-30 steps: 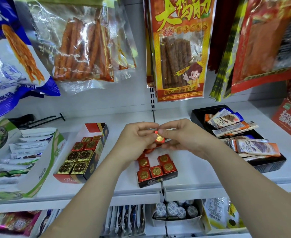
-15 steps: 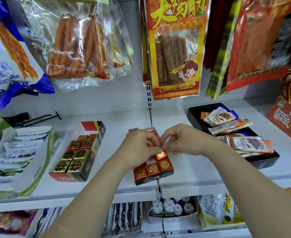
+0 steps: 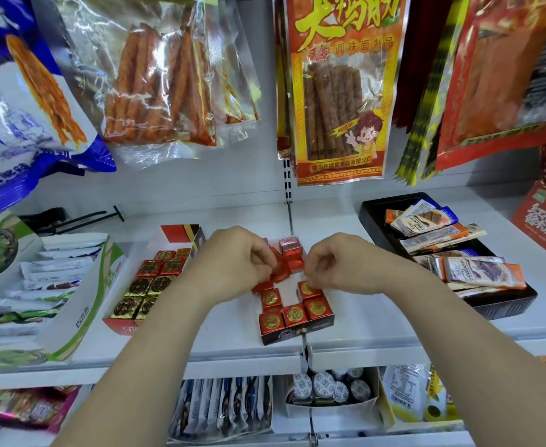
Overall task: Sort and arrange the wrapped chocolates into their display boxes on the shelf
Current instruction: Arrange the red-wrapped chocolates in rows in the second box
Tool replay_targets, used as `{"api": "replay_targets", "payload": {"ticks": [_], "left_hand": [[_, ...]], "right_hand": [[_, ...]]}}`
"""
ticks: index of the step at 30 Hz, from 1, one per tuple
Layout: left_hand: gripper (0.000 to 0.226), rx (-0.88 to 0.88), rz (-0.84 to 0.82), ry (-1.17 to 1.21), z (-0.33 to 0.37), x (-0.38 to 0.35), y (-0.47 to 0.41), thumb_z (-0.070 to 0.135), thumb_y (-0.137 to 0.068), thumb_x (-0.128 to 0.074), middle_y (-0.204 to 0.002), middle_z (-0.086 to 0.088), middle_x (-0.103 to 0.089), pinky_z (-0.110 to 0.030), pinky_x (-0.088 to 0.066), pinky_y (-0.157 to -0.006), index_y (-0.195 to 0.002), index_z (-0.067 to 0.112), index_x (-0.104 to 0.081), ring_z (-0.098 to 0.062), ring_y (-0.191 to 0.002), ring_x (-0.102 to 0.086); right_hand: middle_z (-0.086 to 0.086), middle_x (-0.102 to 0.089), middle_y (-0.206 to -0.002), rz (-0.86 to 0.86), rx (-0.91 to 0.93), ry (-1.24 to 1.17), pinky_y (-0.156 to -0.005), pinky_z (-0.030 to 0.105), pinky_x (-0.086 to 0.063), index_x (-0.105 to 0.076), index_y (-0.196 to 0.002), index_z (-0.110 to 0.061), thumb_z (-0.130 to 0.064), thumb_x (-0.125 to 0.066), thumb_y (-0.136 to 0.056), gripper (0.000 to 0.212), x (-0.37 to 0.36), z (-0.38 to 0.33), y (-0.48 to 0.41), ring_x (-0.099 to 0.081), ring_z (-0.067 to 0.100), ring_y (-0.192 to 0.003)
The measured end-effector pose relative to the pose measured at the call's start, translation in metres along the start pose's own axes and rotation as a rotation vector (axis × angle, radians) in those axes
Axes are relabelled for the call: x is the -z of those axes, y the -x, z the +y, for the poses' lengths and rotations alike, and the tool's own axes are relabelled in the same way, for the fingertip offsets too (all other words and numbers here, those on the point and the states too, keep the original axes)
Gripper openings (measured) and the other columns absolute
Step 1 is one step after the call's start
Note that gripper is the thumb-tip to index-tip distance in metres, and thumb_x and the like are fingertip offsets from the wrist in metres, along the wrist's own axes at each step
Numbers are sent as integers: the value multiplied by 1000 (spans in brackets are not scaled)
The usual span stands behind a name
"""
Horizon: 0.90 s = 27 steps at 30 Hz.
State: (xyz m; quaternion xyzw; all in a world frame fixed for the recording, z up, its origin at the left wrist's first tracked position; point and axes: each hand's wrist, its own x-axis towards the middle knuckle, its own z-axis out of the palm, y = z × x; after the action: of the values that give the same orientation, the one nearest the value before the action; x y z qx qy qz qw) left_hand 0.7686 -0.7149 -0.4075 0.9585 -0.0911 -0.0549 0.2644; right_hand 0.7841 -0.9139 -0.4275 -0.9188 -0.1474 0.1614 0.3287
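I rate the red box (image 3: 297,333) at the shelf (image 3: 200,346) front edge as half arranged; left hand (image 3: 233,262) pinches a loose chocolate (image 3: 279,273), right hand (image 3: 345,262) grasp indeterminate.

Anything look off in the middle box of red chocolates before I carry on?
Yes. One pink-wrapped chocolate sits at the back of the red chocolate box, the wrong colour there. The red chocolates beside it lie tumbled, not in rows, and the middle shows a bare gap.
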Motion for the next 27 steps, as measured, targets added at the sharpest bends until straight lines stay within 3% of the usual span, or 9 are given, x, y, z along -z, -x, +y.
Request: {"api": "replay_targets", "payload": {"ticks": [3,6,12,15,17,22,27], "left_hand": [[9,-4,-116,-160,0,1,8,23,-81,-74,-79,19,-67,-25,-54,-78,-87,30,-75,0,-78,-63],[22,-58,-177,-332,8,-6,11,29,-82,-70,-74,20,-56,-24,-46,-69,-102,37,-72,-6,-81,-57],[38,-84,-161,-502,10,-10,9,31,-82,-67,-114,6,-62,-27,-40,-66,-119,42,-63,-16,-99,-57],[39,-98,-181,-505,10,-11,7,32,-84,-68,-119,4,-61,-27,-40,-68,-122,39,-62,-18,-102,-58],[39,-101,-198,-468,8,-12,3,31,-83,-70,-119,4,-61,-26,-41,-70,-121,36,-63,-17,-99,-57],[36,-86,-233,-289,-1,-16,-3,27,-79,-74,-83,15,-47,-20,-36,-62,-114,29,-66,-7,-80,-47],[34,-131,-215,-201,3,-23,-6,24,-79,-73,-87,18,-54,-18,-41,-67,-113,27,-68,-4,-79,-49]], "right_hand": [[-12,-57,-85,121,81,60,-64,17,-44,-73,-86,-26,-27,-70,-83,4,-6,-7,-4,-54,7,-80],[-14,-55,-84,130,120,108,-69,18,-43,-75,-89,-26,-26,-69,-82,9,-18,-13,-11,-53,7,-83],[-11,-65,-86,97,117,236,-81,24,-45,-77,-88,-26,-26,-64,-85,13,-19,-14,-14,-59,15,-94],[-10,-64,-91,20,62,193,-81,27,-50,-75,-90,-26,-26,-66,-85,11,-8,-11,-9,-58,13,-93],[-11,-57,-96,-49,26,203,-81,26,-45,-73,-98,-26,-30,-66,-86,14,-2,-9,-5,-53,11,-94],[-19,-42,-84,-168,-26,252,-77,23,-36,-63,-120,-26,-34,-57,-94,28,0,-9,0,-45,11,-91],[-12,-44,-97,-201,-19,278,-76,23,-35,-61,-122,-24,-34,-53,-96,29,-2,-8,-2,-45,11,-91]]}}
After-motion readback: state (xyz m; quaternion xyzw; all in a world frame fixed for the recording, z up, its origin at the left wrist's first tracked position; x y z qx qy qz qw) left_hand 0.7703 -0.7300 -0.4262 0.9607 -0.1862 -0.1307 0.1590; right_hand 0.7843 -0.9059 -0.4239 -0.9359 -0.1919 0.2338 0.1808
